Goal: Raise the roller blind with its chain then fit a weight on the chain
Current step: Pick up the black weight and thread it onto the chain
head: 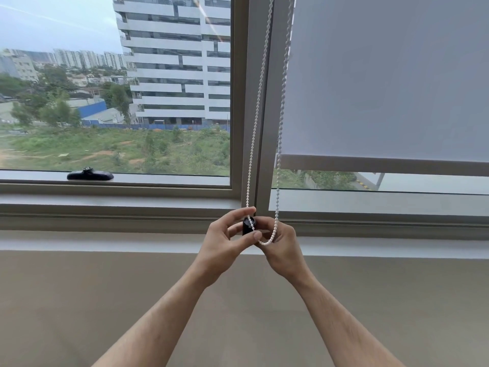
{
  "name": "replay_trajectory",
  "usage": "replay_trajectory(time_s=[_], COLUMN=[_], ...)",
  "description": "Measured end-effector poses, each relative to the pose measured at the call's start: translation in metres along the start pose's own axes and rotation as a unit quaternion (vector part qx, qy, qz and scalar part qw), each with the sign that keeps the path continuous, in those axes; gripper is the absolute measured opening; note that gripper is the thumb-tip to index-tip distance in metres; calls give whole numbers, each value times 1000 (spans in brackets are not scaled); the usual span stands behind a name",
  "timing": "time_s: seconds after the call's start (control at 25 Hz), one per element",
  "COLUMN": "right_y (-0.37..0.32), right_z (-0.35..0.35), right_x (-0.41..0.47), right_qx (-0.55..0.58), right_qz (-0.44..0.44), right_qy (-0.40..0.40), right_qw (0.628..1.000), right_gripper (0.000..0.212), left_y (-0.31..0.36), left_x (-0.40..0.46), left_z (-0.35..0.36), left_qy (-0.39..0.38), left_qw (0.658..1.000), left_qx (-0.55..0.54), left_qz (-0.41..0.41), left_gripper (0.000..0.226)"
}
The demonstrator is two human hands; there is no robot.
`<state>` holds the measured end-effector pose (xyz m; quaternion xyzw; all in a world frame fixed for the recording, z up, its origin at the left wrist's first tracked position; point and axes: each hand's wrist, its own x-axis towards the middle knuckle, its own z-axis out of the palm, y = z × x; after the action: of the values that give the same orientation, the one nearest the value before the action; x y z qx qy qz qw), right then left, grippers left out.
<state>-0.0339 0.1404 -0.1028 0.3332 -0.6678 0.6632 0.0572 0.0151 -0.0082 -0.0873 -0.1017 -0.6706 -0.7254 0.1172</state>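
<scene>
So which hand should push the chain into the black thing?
Probably the left hand: its fingertips already pinch the chain against the weight. The right hand steadies the weight from behind.

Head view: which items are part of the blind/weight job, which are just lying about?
In the job:
- bead chain, its bottom loop at the hands
- black weight, held between left hand and right hand
- roller blind, lowered over most of the right pane

Lying about:
- black window handle on the left sill

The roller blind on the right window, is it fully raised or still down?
Mostly down: the roller blind covers most of the pane, its bottom bar just above the sill.
</scene>
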Motion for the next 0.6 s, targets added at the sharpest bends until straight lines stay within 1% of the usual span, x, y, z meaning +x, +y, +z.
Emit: replay_trajectory(time_s=[0.08, 0.16, 0.32, 0.4, 0.48, 0.6], right_y=[2, 3, 3, 11, 26, 57], right_z=[-1, -1, -5, -12, -23, -41], right_x=[1, 1, 1, -1, -3, -4], right_qx=[-11, 1, 36, 17, -16, -87], right_qz=[5, 6, 17, 28, 54, 133], right_qy=[9, 18, 1, 4, 34, 113], right_qw=[1000, 1000, 999, 999, 998, 981], right_gripper=[24, 25, 32, 34, 33, 23], left_y=[0, 0, 1, 2, 2, 2], left_x=[1, 2, 3, 4, 6, 9], left_z=[0, -1, 0, -1, -2, -3], left_qy=[-2, -4, -4, 0, 1, 4], left_qw=[1000, 1000, 1000, 1000, 1000, 1000], left_qx=[-10, -20, -23, -25, -24, -24], left_qz=[-2, -2, 2, 7, 12, 13], left_gripper=[50, 50, 48, 46, 44, 43])
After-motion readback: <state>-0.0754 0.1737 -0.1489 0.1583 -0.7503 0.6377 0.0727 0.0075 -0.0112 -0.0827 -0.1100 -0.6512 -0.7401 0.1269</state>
